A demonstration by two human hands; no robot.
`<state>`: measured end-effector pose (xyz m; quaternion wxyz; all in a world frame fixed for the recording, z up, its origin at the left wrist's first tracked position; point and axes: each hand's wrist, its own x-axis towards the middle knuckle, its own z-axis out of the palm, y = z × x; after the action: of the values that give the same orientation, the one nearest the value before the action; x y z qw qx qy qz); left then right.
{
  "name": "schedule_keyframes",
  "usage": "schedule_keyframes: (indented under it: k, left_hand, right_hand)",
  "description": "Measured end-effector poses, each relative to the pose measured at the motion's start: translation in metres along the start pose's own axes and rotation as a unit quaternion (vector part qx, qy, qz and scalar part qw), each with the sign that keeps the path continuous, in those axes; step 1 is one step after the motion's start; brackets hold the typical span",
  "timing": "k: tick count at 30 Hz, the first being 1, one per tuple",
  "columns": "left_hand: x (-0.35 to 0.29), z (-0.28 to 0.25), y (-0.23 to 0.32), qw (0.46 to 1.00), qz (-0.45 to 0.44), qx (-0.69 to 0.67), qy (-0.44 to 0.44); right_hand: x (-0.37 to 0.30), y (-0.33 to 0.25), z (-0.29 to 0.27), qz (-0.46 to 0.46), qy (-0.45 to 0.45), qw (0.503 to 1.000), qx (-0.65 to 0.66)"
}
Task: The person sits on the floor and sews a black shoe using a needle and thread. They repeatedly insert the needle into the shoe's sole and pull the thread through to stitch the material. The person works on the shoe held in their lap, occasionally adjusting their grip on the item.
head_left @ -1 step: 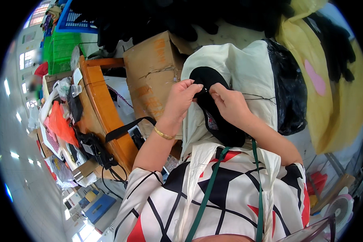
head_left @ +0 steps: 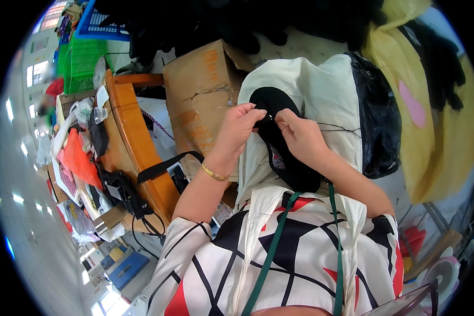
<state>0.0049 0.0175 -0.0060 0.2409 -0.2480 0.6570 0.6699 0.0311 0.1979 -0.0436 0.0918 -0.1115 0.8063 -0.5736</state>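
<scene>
A black cloth shoe (head_left: 273,97) lies lengthwise over the off-white cloth on my lap, its rounded end away from me. A patch of patterned lining (head_left: 277,159) shows along its side. My left hand (head_left: 242,122), gold bangle on the wrist, is closed at the shoe's left edge with thumb and forefinger pinched. Across from it, my right hand (head_left: 298,131) is pinched close over the shoe's middle; what its fingertips hold is too small to make out. A tiny bright spot shows between the hands. Dark thread (head_left: 339,128) stretches rightward from beside my right hand.
White cloth (head_left: 329,84) bulges under the shoe, with a black plastic bag (head_left: 376,116) to its right. A cardboard box (head_left: 192,102) and wooden table edge (head_left: 137,142) stand left. Yellow cloth (head_left: 426,147) hangs right; dark items (head_left: 210,26) are heaped at the far side.
</scene>
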Motion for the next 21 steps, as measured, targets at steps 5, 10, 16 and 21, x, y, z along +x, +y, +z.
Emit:
schedule_keyframes:
  k: [5, 10, 16, 21]
  left_hand:
    - [0.0, -0.002, 0.003, 0.999, -0.013, -0.024, -0.022]
    - [0.0, -0.004, -0.001, 0.998, -0.018, -0.051, -0.032]
    - [0.003, -0.002, -0.006, 0.997, -0.012, -0.061, -0.036]
    - [0.003, -0.004, -0.009, 0.999, 0.01, -0.029, -0.03]
  right_hand:
    - [-0.002, 0.006, 0.012, -0.009, 0.031, 0.999, -0.019]
    - [0.001, -0.004, 0.013, 0.015, 0.034, 0.999, -0.012]
    - [0.015, -0.009, 0.014, 0.015, 0.052, 0.998, 0.039]
    - [0.019, -0.008, -0.004, 0.023, 0.011, 0.999, 0.026]
